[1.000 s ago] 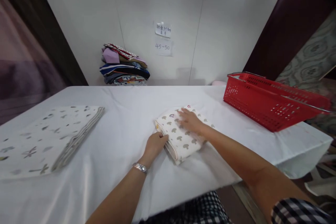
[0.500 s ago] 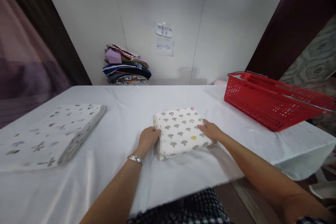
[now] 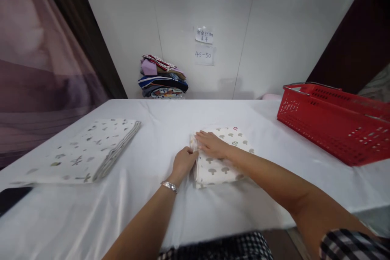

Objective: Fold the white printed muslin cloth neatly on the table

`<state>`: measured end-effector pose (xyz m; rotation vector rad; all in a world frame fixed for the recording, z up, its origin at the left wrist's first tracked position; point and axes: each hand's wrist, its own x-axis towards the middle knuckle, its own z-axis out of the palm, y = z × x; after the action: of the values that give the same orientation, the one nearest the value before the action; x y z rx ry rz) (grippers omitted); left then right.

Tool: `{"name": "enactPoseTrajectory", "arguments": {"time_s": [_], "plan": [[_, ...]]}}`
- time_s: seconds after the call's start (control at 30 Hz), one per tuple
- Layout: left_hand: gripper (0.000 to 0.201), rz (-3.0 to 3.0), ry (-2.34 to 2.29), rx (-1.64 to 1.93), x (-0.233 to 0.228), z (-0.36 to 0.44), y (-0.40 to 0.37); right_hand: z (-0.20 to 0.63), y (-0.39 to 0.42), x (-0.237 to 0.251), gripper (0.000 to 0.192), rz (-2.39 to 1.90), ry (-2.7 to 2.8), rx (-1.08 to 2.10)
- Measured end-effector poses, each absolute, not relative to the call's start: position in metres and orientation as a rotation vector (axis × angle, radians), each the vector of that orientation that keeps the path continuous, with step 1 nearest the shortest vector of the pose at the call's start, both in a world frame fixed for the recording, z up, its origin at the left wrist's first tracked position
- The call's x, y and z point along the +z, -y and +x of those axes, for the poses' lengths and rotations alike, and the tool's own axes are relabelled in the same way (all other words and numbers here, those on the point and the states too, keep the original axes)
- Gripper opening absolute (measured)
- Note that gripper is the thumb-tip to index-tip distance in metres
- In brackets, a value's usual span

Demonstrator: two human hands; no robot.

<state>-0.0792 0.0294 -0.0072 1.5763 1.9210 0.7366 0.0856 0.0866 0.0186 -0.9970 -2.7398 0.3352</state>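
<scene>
A folded white cloth with a mushroom print [image 3: 219,170] lies on the white-covered table in front of me. At its left edge my left hand [image 3: 184,163] is closed, thumb and fingers gripping the folded layers; a silver bracelet sits on that wrist. Flat on top of the cloth, near the left edge, rests my right hand [image 3: 211,144] with fingers stretched out. That hand and forearm cover part of the print. The cloth's far right side lies beyond my right forearm.
A larger folded cloth with a leaf print [image 3: 88,146] lies on the left. Behind it a dark flat object [image 3: 12,197] shows at the edge. Stacked fabrics [image 3: 163,79] stand by the back wall. A red basket [image 3: 332,118] sits on the right. Paper signs [image 3: 204,55] hang on the wall.
My right hand has moved left from the cloth's right edge onto its top near the left edge. My left hand stays at the left edge. The view has turned somewhat left.
</scene>
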Motion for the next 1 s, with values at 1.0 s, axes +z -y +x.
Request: {"name": "enactPoseTrajectory", "arguments": {"time_s": [1.0], "plan": [[0.018,1.510,-1.901,0.762,-0.010,-0.082,-0.035,0.107,-0.133,0.016,0.067,-1.374,2.714,0.281]]}}
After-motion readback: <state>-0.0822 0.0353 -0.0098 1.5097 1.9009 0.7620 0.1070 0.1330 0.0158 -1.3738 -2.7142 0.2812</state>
